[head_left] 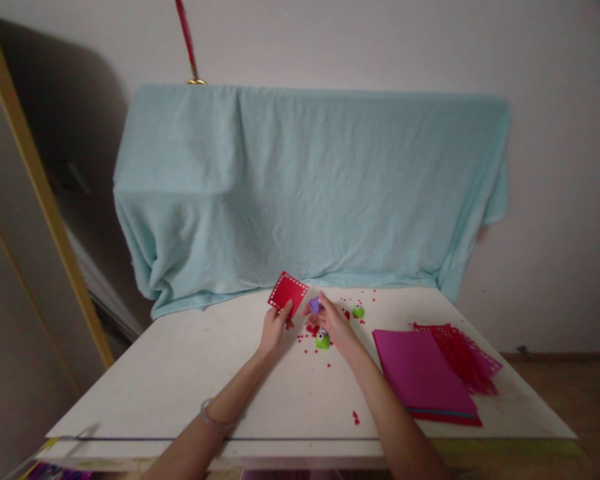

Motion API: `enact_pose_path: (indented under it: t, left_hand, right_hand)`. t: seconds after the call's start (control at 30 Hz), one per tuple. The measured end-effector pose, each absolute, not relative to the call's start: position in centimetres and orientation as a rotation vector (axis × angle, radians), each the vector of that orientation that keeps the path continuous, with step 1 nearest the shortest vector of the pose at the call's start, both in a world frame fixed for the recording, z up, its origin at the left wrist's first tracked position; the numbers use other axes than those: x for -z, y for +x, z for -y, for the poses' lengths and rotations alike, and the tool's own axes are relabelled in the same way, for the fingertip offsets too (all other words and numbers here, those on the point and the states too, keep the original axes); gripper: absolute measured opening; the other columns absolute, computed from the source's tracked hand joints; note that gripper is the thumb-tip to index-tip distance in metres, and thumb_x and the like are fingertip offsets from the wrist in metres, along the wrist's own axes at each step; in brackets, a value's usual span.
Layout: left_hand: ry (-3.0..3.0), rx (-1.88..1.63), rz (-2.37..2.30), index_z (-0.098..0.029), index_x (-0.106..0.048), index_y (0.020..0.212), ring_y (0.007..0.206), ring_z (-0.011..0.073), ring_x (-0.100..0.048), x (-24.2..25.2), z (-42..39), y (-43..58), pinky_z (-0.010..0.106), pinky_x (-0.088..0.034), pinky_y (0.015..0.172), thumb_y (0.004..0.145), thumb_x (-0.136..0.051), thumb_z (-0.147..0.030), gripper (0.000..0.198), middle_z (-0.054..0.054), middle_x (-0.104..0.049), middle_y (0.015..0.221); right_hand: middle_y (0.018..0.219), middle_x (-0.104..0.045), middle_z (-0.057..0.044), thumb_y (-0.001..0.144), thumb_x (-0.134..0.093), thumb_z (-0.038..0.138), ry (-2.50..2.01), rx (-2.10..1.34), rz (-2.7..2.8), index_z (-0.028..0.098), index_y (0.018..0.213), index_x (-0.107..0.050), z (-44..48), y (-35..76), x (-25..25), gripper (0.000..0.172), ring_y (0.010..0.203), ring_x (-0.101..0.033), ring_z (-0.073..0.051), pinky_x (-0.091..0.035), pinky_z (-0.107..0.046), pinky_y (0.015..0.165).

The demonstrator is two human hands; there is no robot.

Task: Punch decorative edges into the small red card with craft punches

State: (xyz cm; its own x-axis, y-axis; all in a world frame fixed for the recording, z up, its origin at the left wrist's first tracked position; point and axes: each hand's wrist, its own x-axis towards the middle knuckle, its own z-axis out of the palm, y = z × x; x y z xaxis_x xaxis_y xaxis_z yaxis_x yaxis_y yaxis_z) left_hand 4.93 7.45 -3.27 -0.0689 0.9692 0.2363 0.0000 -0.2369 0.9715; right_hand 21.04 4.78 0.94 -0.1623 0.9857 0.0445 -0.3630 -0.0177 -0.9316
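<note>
A square sheet of red paper (289, 291), with small holes punched along its edges, is pinched in my left hand (274, 328). Close to its right, my right hand (334, 321) grips a small purple paper punch (315, 305), slightly apart from the sheet. Below and between the hands, a green punch with eye-like dots (323, 342) lies on the white table (190, 373). Another green punch (359, 311) sits just beyond my right hand, with a red piece beside it partly hidden. Tiny red paper bits are scattered around the punches.
On the right lies a stack of coloured paper with a magenta sheet (425, 370) on top. Beside it is a pile of red punched sheets (457, 353). A light blue towel (330, 180) drapes over something along the table's back edge.
</note>
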Motion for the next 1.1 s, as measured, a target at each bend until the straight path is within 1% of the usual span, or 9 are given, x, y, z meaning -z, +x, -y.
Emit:
enact_pose_path:
  t: [0.2,0.3,0.37,0.47,0.53,0.73,0.8,0.97,1.1]
  left_hand:
    - [1.359,-1.439,-1.165,-0.015,-0.058,0.057,0.044,0.0127,-0.050,3.20,-7.37,4.94,0.023,-0.037,0.048,0.081,-0.057,-0.054,0.046,0.001,-0.057,0.049]
    - [1.369,-1.424,-1.173,-0.015,-0.057,0.056,0.044,0.0127,-0.050,3.09,-7.32,4.92,0.023,-0.037,0.049,0.082,-0.056,-0.054,0.047,0.001,-0.056,0.048]
    - [1.364,-1.416,-1.158,-0.015,-0.057,0.056,0.045,0.0126,-0.050,2.99,-7.25,4.98,0.023,-0.037,0.049,0.081,-0.057,-0.055,0.047,0.001,-0.056,0.048]
    - [1.338,-1.404,-1.127,-0.016,-0.056,0.057,0.045,0.0124,-0.049,2.90,-7.19,5.13,0.023,-0.036,0.048,0.080,-0.058,-0.057,0.047,0.000,-0.055,0.048]
    - [1.330,-1.407,-1.113,-0.016,-0.056,0.057,0.045,0.0120,-0.049,2.87,-7.19,5.22,0.023,-0.035,0.047,0.079,-0.058,-0.057,0.047,0.000,-0.055,0.048]
    - [1.406,-1.355,-1.083,-0.015,-0.058,0.054,0.044,0.0110,-0.047,2.49,-7.08,5.34,0.022,-0.033,0.046,0.080,-0.059,-0.054,0.046,0.001,-0.054,0.046]
    - [1.435,-1.328,-1.088,-0.015,-0.060,0.054,0.044,0.0109,-0.046,2.36,-7.01,5.36,0.022,-0.033,0.046,0.081,-0.058,-0.054,0.047,0.001,-0.054,0.046]
    - [1.466,-1.300,-1.108,-0.015,-0.060,0.054,0.043,0.0106,-0.046,2.68,-7.18,5.29,0.022,-0.032,0.045,0.081,-0.057,-0.056,0.049,0.001,-0.053,0.046]
    - [1.488,-1.294,-1.115,-0.015,-0.059,0.052,0.043,0.0105,-0.045,3.04,-7.41,5.15,0.022,-0.032,0.046,0.082,-0.056,-0.055,0.050,0.002,-0.053,0.045]
  right_hand:
    - [0.068,-0.067,-0.006,0.080,-0.048,0.070,-0.857,-1.410,1.002,0.017,0.075,-0.064,-5.12,21.35,-0.49,0.056,0.048,-0.055,-0.012,-0.042,-0.023,0.048]
    - [0.068,-0.066,-0.005,0.082,-0.047,0.069,-0.844,-1.408,0.995,0.017,0.074,-0.064,-5.16,21.45,-0.41,0.055,0.048,-0.054,-0.011,-0.042,-0.023,0.048]
    - [0.073,-0.067,-0.006,0.082,-0.050,0.067,-0.850,-1.379,0.988,0.018,0.076,-0.064,-5.15,21.49,-0.45,0.051,0.053,-0.057,-0.012,-0.044,-0.023,0.050]
    - [0.084,-0.068,-0.007,0.079,-0.057,0.062,-0.891,-1.314,0.993,0.020,0.081,-0.065,-5.00,21.46,-0.68,0.043,0.068,-0.063,-0.016,-0.048,-0.023,0.053]
    - [0.089,-0.068,-0.007,0.077,-0.062,0.059,-0.899,-1.307,1.030,0.021,0.083,-0.066,-4.81,21.35,-0.90,0.039,0.075,-0.064,-0.018,-0.050,-0.024,0.056]
    - [0.087,-0.068,-0.005,0.076,-0.066,0.054,-0.841,-1.374,1.116,0.020,0.085,-0.066,-4.31,20.90,-1.20,0.036,0.077,-0.065,-0.018,-0.049,-0.024,0.055]
    - [0.089,-0.069,-0.006,0.076,-0.066,0.053,-0.812,-1.382,1.103,0.020,0.086,-0.065,-4.35,20.84,-1.17,0.035,0.078,-0.067,-0.019,-0.050,-0.025,0.056]
    - [0.096,-0.070,-0.008,0.074,-0.069,0.051,-0.782,-1.424,1.047,0.019,0.089,-0.065,-4.66,20.90,-1.24,0.036,0.089,-0.069,-0.024,-0.053,-0.028,0.062]
    - [0.099,-0.070,-0.009,0.075,-0.068,0.051,-0.790,-1.417,1.035,0.019,0.093,-0.066,-4.71,20.95,-1.21,0.037,0.094,-0.068,-0.026,-0.054,-0.029,0.065]
